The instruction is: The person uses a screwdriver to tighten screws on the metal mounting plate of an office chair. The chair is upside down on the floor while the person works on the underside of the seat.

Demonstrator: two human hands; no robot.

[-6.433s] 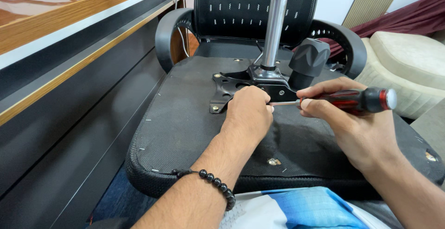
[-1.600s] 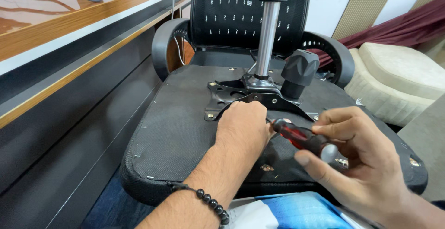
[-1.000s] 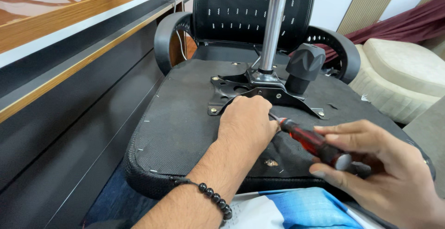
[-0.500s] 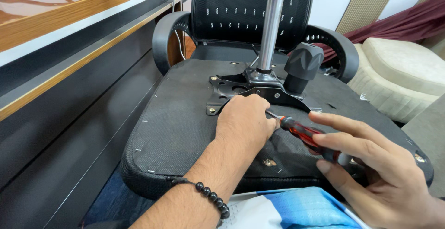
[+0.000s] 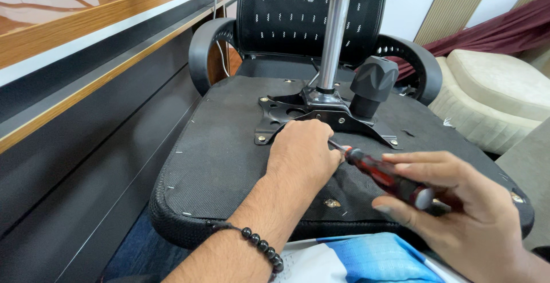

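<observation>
An office chair lies overturned, its black fabric seat underside [image 5: 223,162] facing up. A black metal mounting plate [image 5: 286,111] with brass screws carries a chrome gas column [image 5: 332,42]. My left hand [image 5: 303,154] rests fist-like on the plate's front edge, fingers curled around the screwdriver's tip, which is hidden. A beaded bracelet [image 5: 258,243] circles that wrist. My right hand [image 5: 452,203] grips the red and black screwdriver [image 5: 384,174] by its handle, shaft pointing toward the left hand.
A black adjustment knob [image 5: 372,85] stands right of the column. Armrests [image 5: 203,48] and the mesh backrest [image 5: 298,14] lie beyond. A wooden desk [image 5: 86,31] runs along the left. A cream cushion [image 5: 498,99] sits at the right. Blue cloth [image 5: 372,260] lies near me.
The screwdriver went from level at the plate's right edge to angled down toward me. My right hand shifted its fingers along the handle. My left hand stayed on the plate.
</observation>
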